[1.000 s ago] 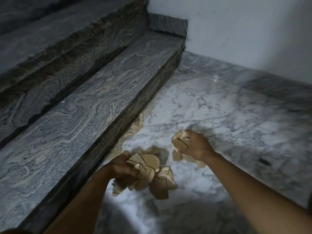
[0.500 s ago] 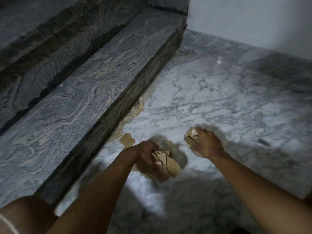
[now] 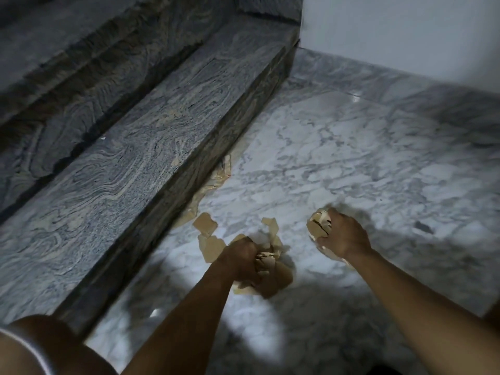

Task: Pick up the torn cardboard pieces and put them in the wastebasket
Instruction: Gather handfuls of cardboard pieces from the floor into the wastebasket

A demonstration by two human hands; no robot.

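Observation:
Tan torn cardboard pieces lie on the white marble floor (image 3: 338, 163) near the foot of a stair. My left hand (image 3: 239, 259) is closed around a bunch of cardboard pieces (image 3: 273, 274) low over the floor. My right hand (image 3: 342, 234) grips a smaller bunch of cardboard pieces (image 3: 319, 226) to the right. Loose cardboard pieces (image 3: 207, 230) lie just left of my left hand, and another loose piece (image 3: 272, 226) sits between my hands. No wastebasket is in view.
A grey veined stone step (image 3: 140, 163) runs diagonally along the left, with a second step above it. A tan torn strip (image 3: 221, 171) lies against the step's base. A white wall (image 3: 405, 31) closes the far side. My knee (image 3: 46, 347) fills the lower left corner.
My left hand with its bunch has shifted right and down toward the floor, uncovering loose pieces near the step. My right hand has drifted right, still gripping its bunch.

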